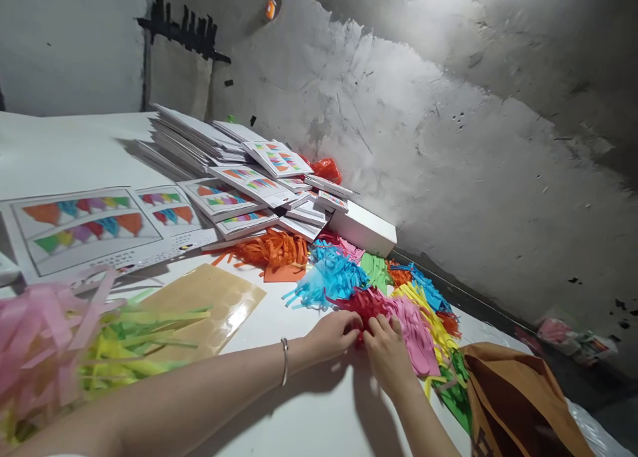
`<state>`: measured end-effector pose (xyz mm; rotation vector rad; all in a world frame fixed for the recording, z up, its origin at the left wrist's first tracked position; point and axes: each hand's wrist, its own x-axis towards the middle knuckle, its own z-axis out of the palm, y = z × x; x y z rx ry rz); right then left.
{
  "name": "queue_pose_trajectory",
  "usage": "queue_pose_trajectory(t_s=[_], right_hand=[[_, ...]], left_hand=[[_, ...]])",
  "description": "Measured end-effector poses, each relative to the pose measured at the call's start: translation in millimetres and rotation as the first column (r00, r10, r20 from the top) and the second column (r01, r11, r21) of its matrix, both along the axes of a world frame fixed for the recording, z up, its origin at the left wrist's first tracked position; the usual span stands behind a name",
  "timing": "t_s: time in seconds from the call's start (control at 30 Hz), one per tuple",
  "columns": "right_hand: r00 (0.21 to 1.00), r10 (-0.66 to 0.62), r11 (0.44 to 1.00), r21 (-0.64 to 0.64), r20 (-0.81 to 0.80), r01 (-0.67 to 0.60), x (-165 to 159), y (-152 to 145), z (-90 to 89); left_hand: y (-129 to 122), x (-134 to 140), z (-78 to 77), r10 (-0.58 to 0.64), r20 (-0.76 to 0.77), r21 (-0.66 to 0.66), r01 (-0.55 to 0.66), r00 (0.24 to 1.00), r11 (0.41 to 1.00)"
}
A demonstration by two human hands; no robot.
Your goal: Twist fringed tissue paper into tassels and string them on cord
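Observation:
My left hand (329, 339), with a thin bracelet on its wrist, and my right hand (387, 351) meet over a dark red fringed paper tassel (359, 304). Both have their fingers closed on its near edge, and the fingertips partly hide it. A blue fringed tassel (333, 274) lies just beyond my left hand. Right beside my right hand is a pink fringed tassel (413, 334). Farther along the row are yellow (436, 324), orange (279, 251) and light green (376, 271) fringed papers.
Stacks of printed cards (199, 138) lean toward the wall, near a white box (366, 228). On the left are a tan sheet (214, 297) and loose pink strips (44, 344). A brown bag (518, 397) stands at the right, beside a green fringed paper (456, 397).

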<state>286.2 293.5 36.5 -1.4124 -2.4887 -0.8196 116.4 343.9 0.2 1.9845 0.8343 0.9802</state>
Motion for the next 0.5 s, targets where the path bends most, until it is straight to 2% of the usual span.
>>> queue_pose_trajectory(t_s=[0.13, 0.27, 0.37, 0.5], right_hand=[[0.999, -0.010, 0.998, 0.063, -0.040, 0.013, 10.7, -3.8, -2.1], [0.997, -0.016, 0.992, 0.123, -0.069, 0.025, 14.9, -10.4, -1.2], [0.998, -0.010, 0.985, 0.171, -0.068, 0.022, 17.4, -20.8, 1.5], [0.998, 0.058, 0.967, 0.248, -0.032, -0.049, 27.1, -47.0, 2.4]], left_hand=[[3.9, -5.6, 9.4, -0.120, -0.129, 0.119, 0.136, 0.984, 0.984], [12.1, -0.4, 19.6, -0.175, -0.201, 0.127, 0.203, 0.964, 0.971], [24.7, -1.8, 38.2, -0.132, -0.197, 0.077, 0.150, 0.972, 0.986], [54.5, -22.4, 79.3, 0.059, -0.118, -0.031, -0.063, 0.991, 0.998]])
